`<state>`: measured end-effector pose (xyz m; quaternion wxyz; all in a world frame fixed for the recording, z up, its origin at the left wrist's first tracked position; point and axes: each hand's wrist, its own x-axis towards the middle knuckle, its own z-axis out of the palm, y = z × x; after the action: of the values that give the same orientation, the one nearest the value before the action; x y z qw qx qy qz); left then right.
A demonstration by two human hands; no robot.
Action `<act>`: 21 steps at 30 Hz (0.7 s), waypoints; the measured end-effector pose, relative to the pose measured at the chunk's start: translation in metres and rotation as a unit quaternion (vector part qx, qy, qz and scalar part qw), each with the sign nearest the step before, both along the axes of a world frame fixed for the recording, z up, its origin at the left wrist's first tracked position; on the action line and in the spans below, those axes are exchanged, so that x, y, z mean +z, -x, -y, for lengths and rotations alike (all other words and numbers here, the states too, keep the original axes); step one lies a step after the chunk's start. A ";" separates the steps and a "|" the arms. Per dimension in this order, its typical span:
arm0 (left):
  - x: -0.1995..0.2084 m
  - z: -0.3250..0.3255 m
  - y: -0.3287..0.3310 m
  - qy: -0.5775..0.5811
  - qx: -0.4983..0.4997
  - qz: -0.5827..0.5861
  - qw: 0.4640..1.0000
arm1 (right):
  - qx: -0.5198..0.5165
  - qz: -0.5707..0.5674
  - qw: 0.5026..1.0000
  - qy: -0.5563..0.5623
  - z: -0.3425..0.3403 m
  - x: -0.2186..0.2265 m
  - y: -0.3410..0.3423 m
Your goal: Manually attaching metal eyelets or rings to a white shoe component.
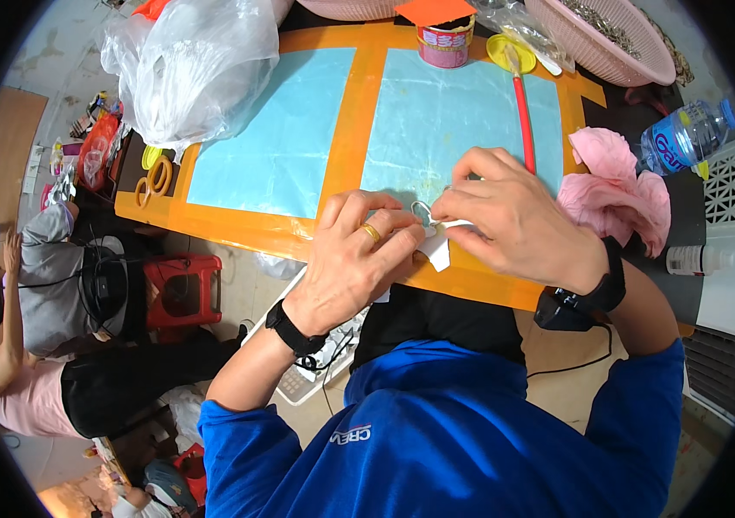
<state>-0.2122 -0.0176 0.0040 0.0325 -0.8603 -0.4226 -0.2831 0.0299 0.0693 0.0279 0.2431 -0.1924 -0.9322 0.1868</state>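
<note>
Pinching, in head view, small white piece (438,252) narrowly in left hand (352,259) and right hand (524,216), above orange-taped near edge (505,288) of worktop, probably handling as light, thin and easily creased, hence best gripped lightly by margins.

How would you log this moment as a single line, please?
left hand: holding white piece | right hand: holding same piece | place: near edge of board | brush: tip on yellow lid | cloth: board's right side

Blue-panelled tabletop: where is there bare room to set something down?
The left blue panel, between the translucent plastic bag and left hand; the right blue panel, between the pink tin, red-handled brush and right hand. Crowded: right side, with pink cloth and plastic bottle.
</note>
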 end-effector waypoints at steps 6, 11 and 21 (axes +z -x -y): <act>0.007 0.011 -0.015 0.041 0.086 0.075 0.993 | 0.025 -0.011 1.000 0.001 -0.007 -0.004 0.004; 0.001 0.014 -0.021 0.042 0.135 0.093 0.986 | 0.008 -0.016 1.000 0.024 -0.008 -0.002 0.006; 0.000 0.017 -0.033 0.047 0.191 0.133 0.971 | 0.001 -0.022 0.998 0.061 -0.009 -0.008 0.003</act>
<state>-0.1792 -0.0347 0.0040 -0.0112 -0.7185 -0.5927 -0.3637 0.0265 0.0787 0.0196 0.2515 -0.2016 -0.9136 0.2478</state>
